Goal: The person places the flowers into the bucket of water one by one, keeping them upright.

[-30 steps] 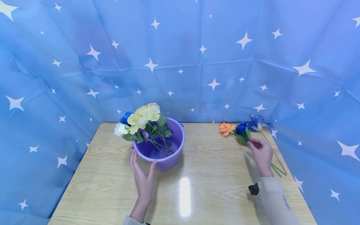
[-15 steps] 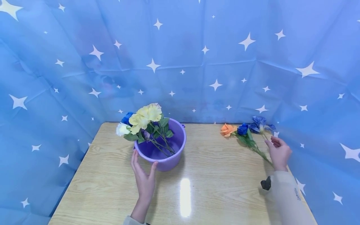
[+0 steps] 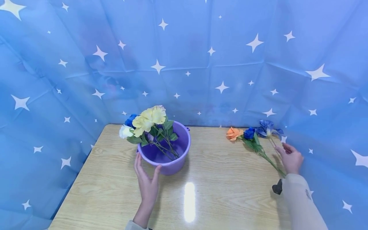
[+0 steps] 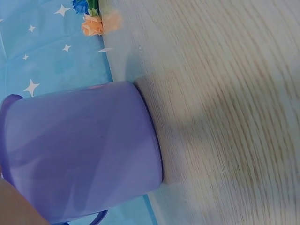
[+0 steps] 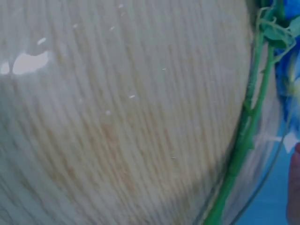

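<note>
A purple bucket stands on the table, with yellow, white and blue artificial flowers leaning out of its left side. My left hand is at its near side, fingers straight along the left of the rim and thumb at the front. In the left wrist view the bucket's wall fills much of the picture. At the right, my right hand is bent toward the thin stem of a blue-violet flower, fingertips right at it. I cannot tell whether they pinch it. Only one finger shows in the right wrist view.
An orange rose and a blue rose lie left of the blue-violet flower, their green stems running toward the right table edge. A starry blue cloth hangs behind and beside the wooden table.
My right hand has moved right, away from the blue rose's leaves to the blue-violet flower's thin stem. The left hand and bucket have stayed in place. The view has shifted slightly.
</note>
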The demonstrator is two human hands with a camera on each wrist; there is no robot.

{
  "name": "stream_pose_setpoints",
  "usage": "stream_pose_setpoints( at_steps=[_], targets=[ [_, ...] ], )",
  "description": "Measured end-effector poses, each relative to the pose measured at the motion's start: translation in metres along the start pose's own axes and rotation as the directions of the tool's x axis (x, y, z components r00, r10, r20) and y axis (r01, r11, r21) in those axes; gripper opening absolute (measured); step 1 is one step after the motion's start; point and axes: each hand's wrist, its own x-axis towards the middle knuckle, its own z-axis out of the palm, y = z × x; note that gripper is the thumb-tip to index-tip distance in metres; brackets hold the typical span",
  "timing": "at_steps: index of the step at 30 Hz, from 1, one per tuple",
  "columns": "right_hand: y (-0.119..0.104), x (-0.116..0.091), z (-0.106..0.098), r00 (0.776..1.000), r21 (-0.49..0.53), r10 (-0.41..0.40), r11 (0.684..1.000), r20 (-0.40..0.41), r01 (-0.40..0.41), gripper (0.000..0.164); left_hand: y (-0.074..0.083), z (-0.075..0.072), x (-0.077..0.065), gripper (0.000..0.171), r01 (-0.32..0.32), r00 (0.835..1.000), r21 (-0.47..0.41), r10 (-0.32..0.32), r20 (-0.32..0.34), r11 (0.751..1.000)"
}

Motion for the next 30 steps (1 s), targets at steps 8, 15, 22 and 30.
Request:
stream_pose_setpoints(
  at_steps=[8,15,22,30],
  targets=[
    [0.019,0.004,0.009,1.000,-0.009,0.003,1.000,0.025,-0.003,0.060,-0.001,-0.001,0.000,0.088,-0.013,1.000,0.021,0.013,0.009,1.000],
    [0.023,0.008,0.013,0.999,0.021,0.033,0.999,0.039,-0.034,0.054,-0.002,0.000,0.000,0.087,0.005,1.000,0.022,-0.005,0.011,1.000],
    [0.015,0.008,0.012,0.998,0.070,0.064,0.995,0.021,-0.065,0.046,-0.001,0.001,0.000,0.088,-0.002,1.000,0.028,0.002,-0.006,1.000],
    [0.014,0.010,0.014,0.995,0.035,0.101,0.994,-0.006,-0.101,0.041,0.027,0.000,0.001,0.083,-0.011,1.000,0.007,0.011,-0.013,1.000]
  ],
)
